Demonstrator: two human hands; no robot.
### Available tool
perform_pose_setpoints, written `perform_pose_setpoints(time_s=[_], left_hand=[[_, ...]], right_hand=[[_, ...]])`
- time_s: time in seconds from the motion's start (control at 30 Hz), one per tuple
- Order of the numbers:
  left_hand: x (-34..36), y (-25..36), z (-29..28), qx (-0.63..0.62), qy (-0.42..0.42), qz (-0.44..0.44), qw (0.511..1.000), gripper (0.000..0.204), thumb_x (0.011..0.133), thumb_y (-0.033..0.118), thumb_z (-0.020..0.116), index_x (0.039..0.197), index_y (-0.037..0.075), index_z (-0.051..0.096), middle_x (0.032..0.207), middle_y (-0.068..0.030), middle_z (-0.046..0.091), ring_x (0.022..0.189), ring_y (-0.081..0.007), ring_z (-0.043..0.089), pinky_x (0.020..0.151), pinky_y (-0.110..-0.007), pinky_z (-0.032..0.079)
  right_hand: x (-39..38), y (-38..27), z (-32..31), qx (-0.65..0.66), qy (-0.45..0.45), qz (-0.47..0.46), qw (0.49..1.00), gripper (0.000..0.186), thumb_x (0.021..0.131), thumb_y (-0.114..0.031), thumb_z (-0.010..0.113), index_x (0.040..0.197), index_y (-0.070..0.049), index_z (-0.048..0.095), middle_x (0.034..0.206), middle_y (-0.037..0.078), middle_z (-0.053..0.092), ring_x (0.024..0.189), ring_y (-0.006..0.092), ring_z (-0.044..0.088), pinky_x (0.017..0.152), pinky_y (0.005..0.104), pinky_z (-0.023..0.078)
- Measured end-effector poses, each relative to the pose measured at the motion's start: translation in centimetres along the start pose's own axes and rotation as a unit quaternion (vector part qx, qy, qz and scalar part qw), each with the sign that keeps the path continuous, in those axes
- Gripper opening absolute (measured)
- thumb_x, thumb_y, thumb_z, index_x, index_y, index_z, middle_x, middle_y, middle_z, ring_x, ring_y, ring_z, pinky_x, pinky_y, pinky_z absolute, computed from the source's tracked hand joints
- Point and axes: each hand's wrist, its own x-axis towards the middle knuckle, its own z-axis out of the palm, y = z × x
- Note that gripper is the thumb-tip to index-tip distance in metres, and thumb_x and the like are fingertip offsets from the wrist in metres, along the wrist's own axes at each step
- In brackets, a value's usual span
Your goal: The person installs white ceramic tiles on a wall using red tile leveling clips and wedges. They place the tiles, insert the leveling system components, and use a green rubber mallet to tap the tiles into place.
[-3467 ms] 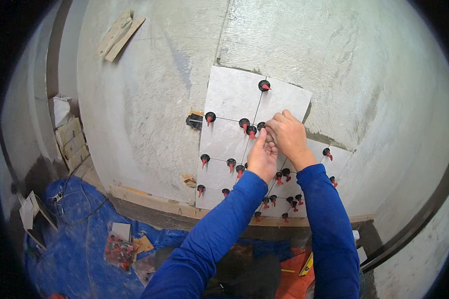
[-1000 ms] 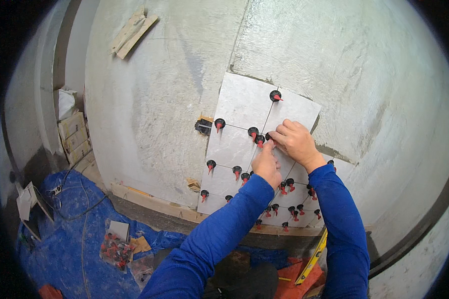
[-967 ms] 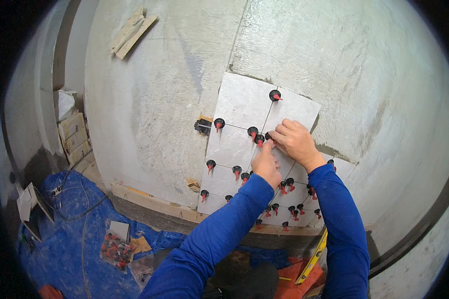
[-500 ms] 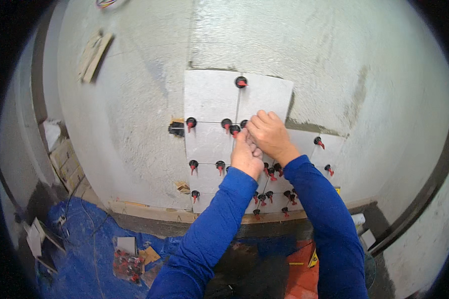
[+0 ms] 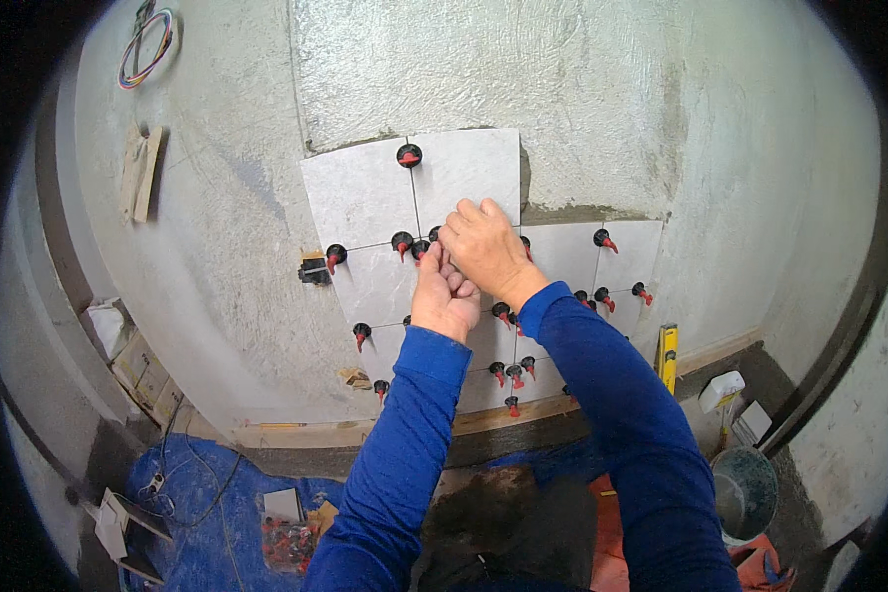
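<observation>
Pale grey marbled tiles (image 5: 360,189) are fixed on the rough wall, with several round black levelling caps (image 5: 408,156) with red knobs along their joints. My left hand (image 5: 447,296) is palm up with curled fingers at a middle cluster of caps, thumb and fingertips closed around one cap (image 5: 435,234). My right hand (image 5: 486,247) overlaps it from above right, fingers bent and pinched at that same cap, which they partly hide.
Coiled wires (image 5: 146,47), wooden pieces (image 5: 138,174) and a black box (image 5: 315,272) are on the wall. Below lie a blue tarp (image 5: 232,508), a bag of red and black pieces (image 5: 284,545), a yellow level (image 5: 667,360), a bucket (image 5: 745,493) and stacked boxes (image 5: 143,380).
The view has swung, so the tiles appear further left and more wall wiring, the level and the bucket show. Both hands stay at the same cluster of caps, fingers slightly shifted.
</observation>
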Motion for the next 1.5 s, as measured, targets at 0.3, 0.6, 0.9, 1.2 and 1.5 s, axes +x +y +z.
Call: perform_pose_setpoints(time_s=[0.3, 0.6, 0.9, 1.2, 1.5], left_hand=[[-5.6, 3.7, -4.3, 0.472, 0.075, 0.501, 0.721, 0.021, 0.099, 0.025, 0.075, 0.106, 0.006, 0.07, 0.086, 0.0003, 0.061, 0.071, -0.0137, 0.053, 0.064, -0.029, 0.043], [-2.9, 12.5, -1.6, 0.718, -0.11, 0.631, 0.271, 0.029, 0.093, 0.007, 0.069, 0.121, 0.004, 0.071, 0.12, -0.0154, 0.071, 0.115, -0.0372, 0.063, 0.102, -0.044, 0.048], [-3.1, 9.7, -0.6, 0.729, -0.162, 0.628, 0.22, 0.029, 0.085, 0.025, 0.08, 0.109, 0.009, 0.076, 0.105, -0.0051, 0.072, 0.105, -0.0262, 0.063, 0.091, -0.04, 0.045], [-1.3, 7.9, 0.1, 0.745, -0.17, 0.635, 0.108, 0.014, 0.083, 0.025, 0.081, 0.086, 0.012, 0.076, 0.086, -0.0011, 0.069, 0.091, -0.0226, 0.06, 0.083, -0.04, 0.042], [-0.1, 7.3, -0.3, 0.705, -0.174, 0.68, 0.103, 0.014, 0.079, 0.019, 0.082, 0.077, 0.012, 0.071, 0.078, -0.0007, 0.063, 0.084, -0.0223, 0.058, 0.078, -0.04, 0.041]], right_hand=[[-1.1, -1.2, -4.3, 0.116, -0.019, 0.159, 0.98, 0.017, 0.086, -0.007, 0.065, 0.102, -0.004, 0.068, 0.095, 0.009, 0.065, 0.095, 0.0275, 0.068, 0.077, 0.0408, 0.058], [-1.2, -4.1, -0.5, 0.159, -0.024, 0.267, 0.95, 0.027, 0.088, -0.014, 0.076, 0.113, -0.005, 0.069, 0.102, 0.014, 0.067, 0.09, 0.0351, 0.071, 0.074, 0.0455, 0.059], [-2.3, -5.3, 2.4, 0.236, 0.1, 0.343, 0.904, 0.031, 0.084, -0.007, 0.078, 0.114, -0.005, 0.07, 0.105, 0.014, 0.07, 0.084, 0.0356, 0.071, 0.073, 0.0447, 0.058], [-3.0, -6.2, 4.7, 0.251, 0.151, 0.382, 0.877, 0.03, 0.084, 0.0, 0.073, 0.113, -0.006, 0.068, 0.107, 0.013, 0.07, 0.094, 0.036, 0.071, 0.081, 0.0455, 0.059], [-3.2, -6.3, 5.8, 0.207, 0.191, 0.351, 0.893, 0.024, 0.085, 0.0, 0.073, 0.107, -0.005, 0.068, 0.098, 0.013, 0.069, 0.086, 0.0353, 0.071, 0.074, 0.0439, 0.059]])
